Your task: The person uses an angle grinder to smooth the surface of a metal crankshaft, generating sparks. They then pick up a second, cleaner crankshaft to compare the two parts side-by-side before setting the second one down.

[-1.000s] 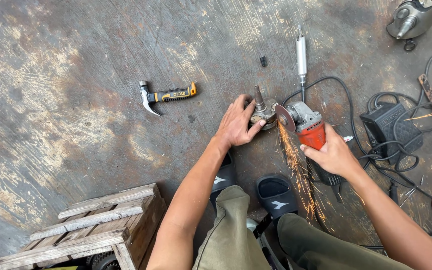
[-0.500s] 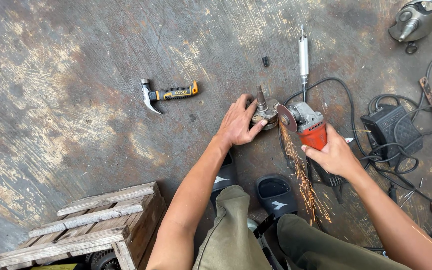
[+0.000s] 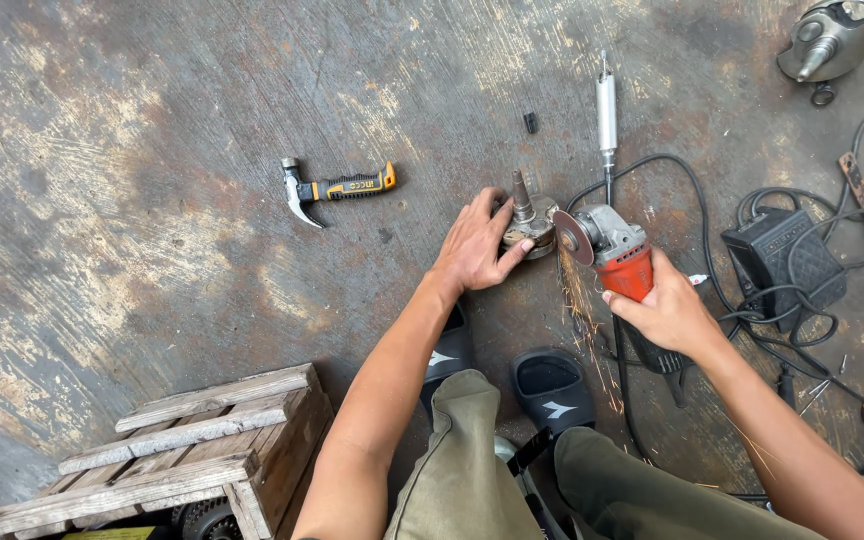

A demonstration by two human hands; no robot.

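My left hand (image 3: pixel 476 246) presses down on a round rusty metal part with an upright shaft (image 3: pixel 526 217) on the floor. My right hand (image 3: pixel 668 312) grips a red angle grinder (image 3: pixel 614 252). Its disc (image 3: pixel 572 237) sits at the right edge of the metal part. A thin stream of orange sparks (image 3: pixel 592 330) falls from the disc toward my black sandals (image 3: pixel 550 385).
A claw hammer with a yellow and black handle (image 3: pixel 336 188) lies to the left. A silver cylindrical tool (image 3: pixel 607 112) lies beyond the grinder. Black cables and a black box (image 3: pixel 780 257) crowd the right side. A wooden pallet crate (image 3: pixel 187 445) stands at lower left.
The spark stream is thinner and fainter than a second ago. Both hands stay in nearly the same place on the metal part and the grinder.
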